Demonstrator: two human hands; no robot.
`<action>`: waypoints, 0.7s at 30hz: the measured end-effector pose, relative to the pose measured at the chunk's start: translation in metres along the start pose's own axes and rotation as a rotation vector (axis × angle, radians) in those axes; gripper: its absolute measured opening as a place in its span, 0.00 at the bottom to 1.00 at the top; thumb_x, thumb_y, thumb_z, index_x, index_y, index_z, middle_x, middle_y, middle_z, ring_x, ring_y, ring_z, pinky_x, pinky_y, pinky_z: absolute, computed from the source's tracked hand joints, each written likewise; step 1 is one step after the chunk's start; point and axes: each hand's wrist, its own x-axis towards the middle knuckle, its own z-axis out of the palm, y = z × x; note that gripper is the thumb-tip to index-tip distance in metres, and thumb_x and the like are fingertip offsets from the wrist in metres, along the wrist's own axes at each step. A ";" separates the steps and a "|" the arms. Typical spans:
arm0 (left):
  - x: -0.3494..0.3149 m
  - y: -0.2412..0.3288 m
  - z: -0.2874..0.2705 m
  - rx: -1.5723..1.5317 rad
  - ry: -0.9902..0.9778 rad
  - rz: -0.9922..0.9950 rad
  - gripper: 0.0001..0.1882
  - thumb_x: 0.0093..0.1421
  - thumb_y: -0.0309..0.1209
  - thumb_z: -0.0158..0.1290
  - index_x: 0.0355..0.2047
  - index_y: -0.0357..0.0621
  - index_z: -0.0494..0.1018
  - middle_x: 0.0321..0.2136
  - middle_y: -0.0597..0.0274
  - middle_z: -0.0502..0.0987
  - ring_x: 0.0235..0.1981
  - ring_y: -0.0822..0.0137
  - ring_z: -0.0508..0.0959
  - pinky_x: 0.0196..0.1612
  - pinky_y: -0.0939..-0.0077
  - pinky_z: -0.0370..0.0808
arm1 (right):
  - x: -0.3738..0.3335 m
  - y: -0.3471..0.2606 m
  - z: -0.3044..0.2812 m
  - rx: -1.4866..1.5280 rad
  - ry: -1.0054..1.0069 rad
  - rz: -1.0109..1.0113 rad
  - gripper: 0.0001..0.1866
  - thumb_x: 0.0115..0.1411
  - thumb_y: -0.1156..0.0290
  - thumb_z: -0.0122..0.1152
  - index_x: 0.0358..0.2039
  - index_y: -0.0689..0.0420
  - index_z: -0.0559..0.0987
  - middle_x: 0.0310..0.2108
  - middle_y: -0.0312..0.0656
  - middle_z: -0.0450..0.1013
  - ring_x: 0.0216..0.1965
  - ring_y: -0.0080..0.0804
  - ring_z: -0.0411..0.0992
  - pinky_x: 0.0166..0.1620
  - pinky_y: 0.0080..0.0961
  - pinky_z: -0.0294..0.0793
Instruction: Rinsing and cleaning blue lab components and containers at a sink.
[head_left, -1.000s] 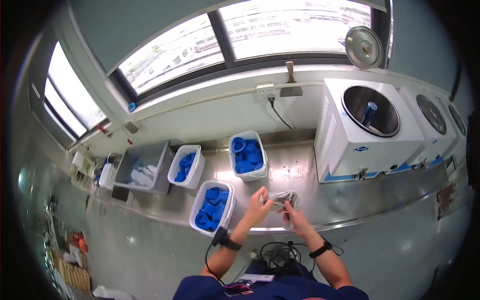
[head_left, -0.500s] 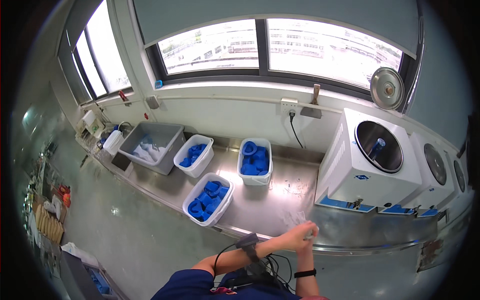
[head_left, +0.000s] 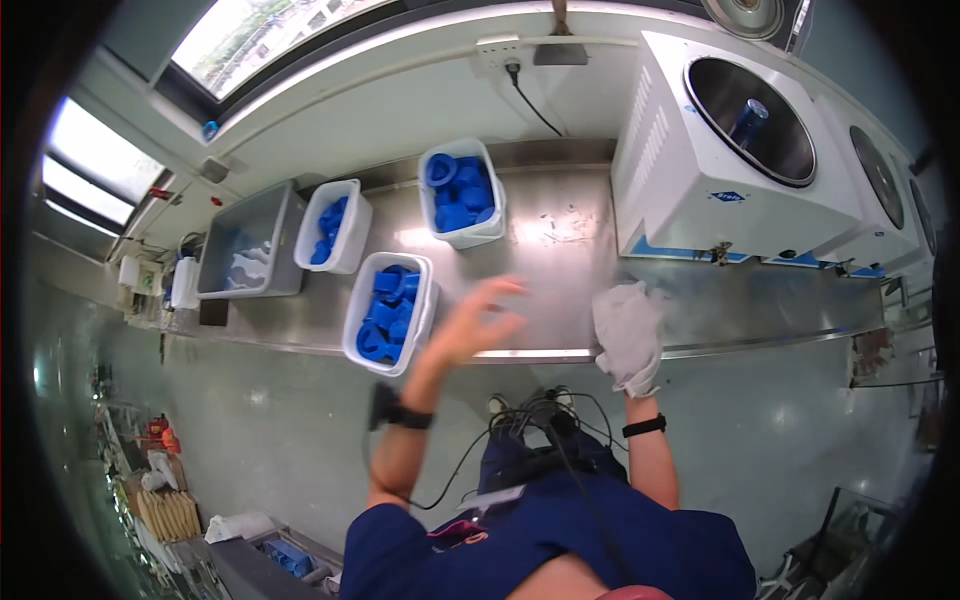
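Our right hand (head_left: 628,340) is wrapped in a crumpled white cloth (head_left: 622,318), fingers closed around it, so the hand itself is mostly hidden under the fabric. The cloth sits at the front edge of the steel tabletop (head_left: 560,255), just below the front left corner of the white centrifuge (head_left: 720,170). We can't tell whether the cloth is pressed on the tabletop or just above it.

Our left hand (head_left: 475,325) is empty, fingers spread wide and motion-blurred, hovering over the tabletop front edge. It is just right of the nearest white bin (head_left: 392,310), not touching it. There is a black band on the left wrist (head_left: 405,415) and a thinner black band on the right wrist (head_left: 643,427).

The near bin holds blue plastic parts. A second white bin (head_left: 462,192) with blue parts stands further back, near the wall. A third white bin (head_left: 332,225), also with blue parts, is to its left. A grey tub (head_left: 250,245) beside that holds pale items; we can't make out what they are.

The centrifuge lid is open, with a dark round chamber and a blue piece at its centre. More round-topped machines (head_left: 885,175) are lined up to the right. A black cable (head_left: 530,95) runs from a wall socket down behind the tabletop. Black cables (head_left: 540,415) hang at our chest.
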 end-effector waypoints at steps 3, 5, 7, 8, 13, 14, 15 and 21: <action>-0.052 -0.118 -0.076 0.137 0.621 -0.260 0.21 0.60 0.31 0.55 0.53 0.40 0.70 0.53 0.53 0.71 0.54 0.60 0.71 0.54 0.65 0.69 | 0.004 0.046 -0.038 -0.921 0.044 -0.055 0.27 0.67 0.56 0.41 0.62 0.56 0.61 0.61 0.46 0.61 0.62 0.44 0.59 0.64 0.37 0.56; -0.128 -0.198 -0.096 0.554 1.014 -0.543 0.29 0.58 0.39 0.59 0.53 0.33 0.68 0.52 0.42 0.70 0.55 0.47 0.69 0.59 0.55 0.62 | 0.013 0.087 -0.039 -1.401 -0.070 -0.100 0.25 0.66 0.57 0.43 0.60 0.56 0.64 0.60 0.48 0.63 0.61 0.46 0.61 0.62 0.38 0.59; -0.160 -0.242 -0.074 0.714 1.064 -0.843 0.37 0.60 0.46 0.54 0.59 0.30 0.60 0.59 0.36 0.61 0.62 0.42 0.60 0.64 0.53 0.56 | 0.037 0.110 -0.038 -1.626 -0.146 -0.127 0.24 0.64 0.59 0.45 0.58 0.57 0.66 0.58 0.50 0.65 0.60 0.49 0.63 0.60 0.40 0.62; -0.164 -0.256 -0.063 0.762 1.077 -0.982 0.38 0.61 0.48 0.52 0.61 0.30 0.58 0.62 0.35 0.57 0.65 0.42 0.56 0.66 0.52 0.53 | 0.050 0.120 -0.032 -1.687 -0.178 -0.142 0.23 0.64 0.60 0.47 0.57 0.57 0.68 0.58 0.51 0.66 0.59 0.50 0.63 0.59 0.40 0.63; -0.142 -0.252 -0.017 0.646 1.144 -0.795 0.35 0.64 0.50 0.49 0.61 0.34 0.59 0.67 0.39 0.49 0.68 0.44 0.50 0.67 0.51 0.49 | 0.137 0.133 0.032 -1.731 -0.079 -0.199 0.24 0.52 0.60 0.56 0.48 0.58 0.77 0.48 0.53 0.74 0.52 0.55 0.70 0.57 0.45 0.64; -0.134 -0.248 -0.016 0.728 1.154 -0.762 0.34 0.64 0.49 0.49 0.60 0.35 0.60 0.66 0.40 0.51 0.67 0.44 0.51 0.67 0.51 0.49 | 0.163 0.135 0.033 -1.800 -0.016 -0.156 0.25 0.52 0.59 0.56 0.48 0.58 0.77 0.48 0.53 0.74 0.51 0.54 0.70 0.57 0.45 0.64; -0.127 -0.246 -0.015 0.809 1.162 -0.727 0.33 0.64 0.49 0.49 0.59 0.35 0.61 0.66 0.41 0.53 0.67 0.45 0.52 0.67 0.51 0.49 | 0.186 0.137 0.033 -1.870 0.047 -0.110 0.25 0.51 0.58 0.57 0.48 0.58 0.77 0.48 0.53 0.74 0.51 0.53 0.71 0.56 0.45 0.64; -0.134 -0.254 -0.027 0.910 1.137 -0.727 0.29 0.65 0.49 0.45 0.53 0.34 0.67 0.64 0.41 0.57 0.65 0.43 0.55 0.65 0.49 0.52 | 0.288 0.123 0.089 -1.921 0.382 -0.243 0.24 0.52 0.54 0.56 0.42 0.58 0.80 0.45 0.53 0.76 0.49 0.48 0.73 0.55 0.41 0.66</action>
